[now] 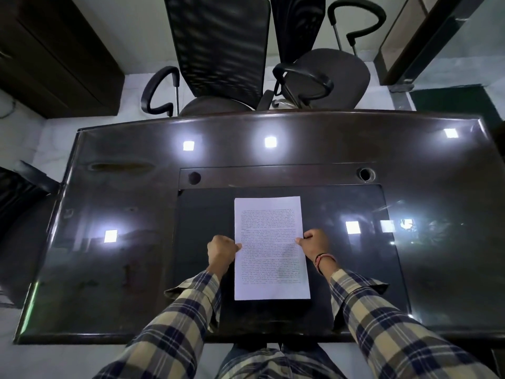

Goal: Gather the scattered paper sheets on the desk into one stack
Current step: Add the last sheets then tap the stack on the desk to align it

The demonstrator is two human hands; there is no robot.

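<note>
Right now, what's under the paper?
The paper lies on the desk's dark inset panel. Whether more sheets lie beneath the top page is hidden.

Dark glossy desk; printed paper stack flat on inset centre panel.

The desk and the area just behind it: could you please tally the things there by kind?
Paper stack, held at its sides by the left hand and right hand: 1
Office chairs: 2
Desk: 1
Round cable holes: 2
Total: 6
</note>
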